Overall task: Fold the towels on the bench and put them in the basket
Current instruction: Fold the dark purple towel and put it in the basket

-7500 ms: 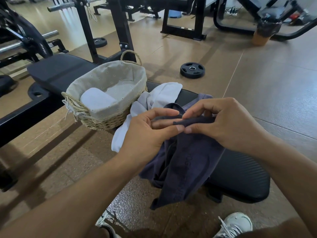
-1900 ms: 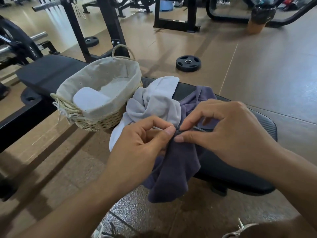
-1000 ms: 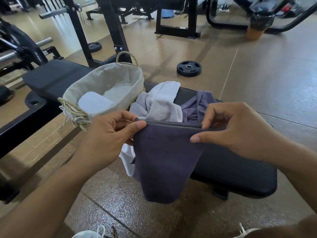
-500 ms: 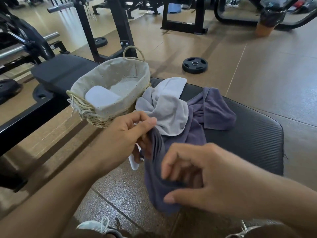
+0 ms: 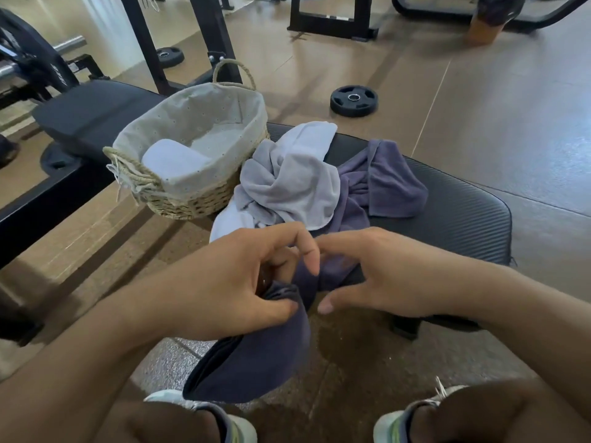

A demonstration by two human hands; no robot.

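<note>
A dark purple towel (image 5: pixel 256 362) hangs doubled over in front of the black bench (image 5: pixel 463 225), and my left hand (image 5: pixel 230 282) grips its upper edge between thumb and fingers. My right hand (image 5: pixel 377 276) hovers just right of it with fingers spread, touching the cloth near the bench edge. The towel's other end (image 5: pixel 390 180) lies crumpled on the bench, partly under a light grey towel (image 5: pixel 294 183). A lined wicker basket (image 5: pixel 179 199) stands at the left on the bench with a folded pale towel (image 5: pixel 172 161) inside.
Black weight plates lie on the brown floor, one (image 5: pixel 353 100) beyond the bench and another (image 5: pixel 169 55) near a rack upright (image 5: pixel 211 36). A second padded bench (image 5: pixel 92 110) and a loaded barbell (image 5: pixel 32 62) stand at left. My shoes (image 5: pixel 415 420) show below.
The purple towel was stretched between both hands, then brought together; now its near part hangs folded from my left hand, and my right hand has let go and moved up beside it.
</note>
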